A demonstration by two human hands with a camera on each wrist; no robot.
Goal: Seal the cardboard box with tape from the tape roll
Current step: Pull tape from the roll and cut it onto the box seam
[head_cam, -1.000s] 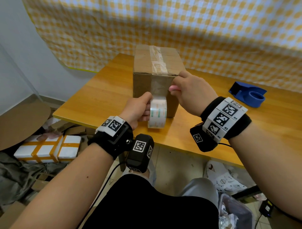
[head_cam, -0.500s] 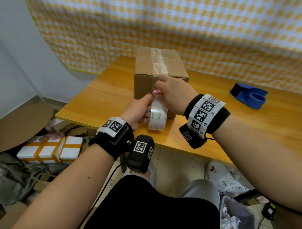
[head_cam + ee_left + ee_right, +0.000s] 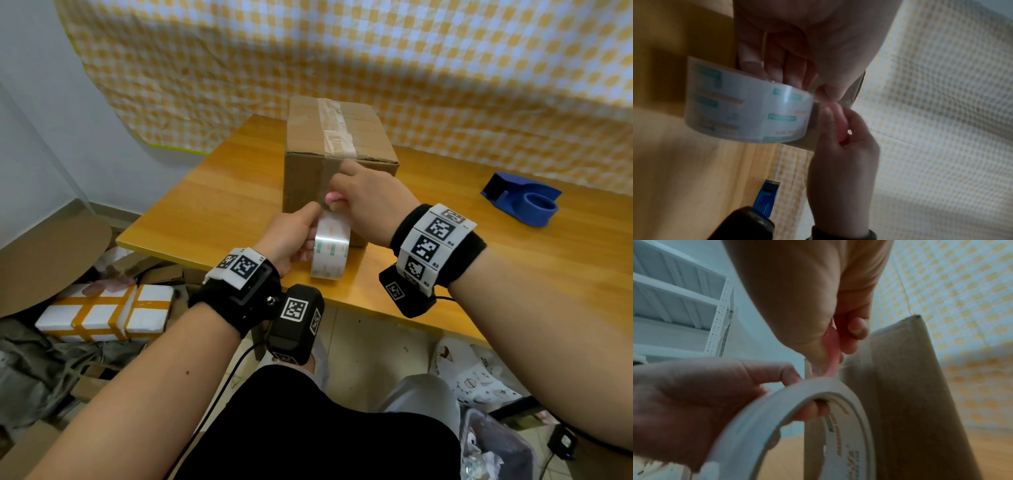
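While left hand grips tape roll, cardboard box stands closed.

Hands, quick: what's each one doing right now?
Left hand: grips the tape roll, thumb on top, fingers through the core.
Right hand: holds a small pink tool against the box.

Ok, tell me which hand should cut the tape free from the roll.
Right. The right hand already grips a small pink tool at the cardboard box front, just above the tape roll. The left hand is occupied gripping that roll.
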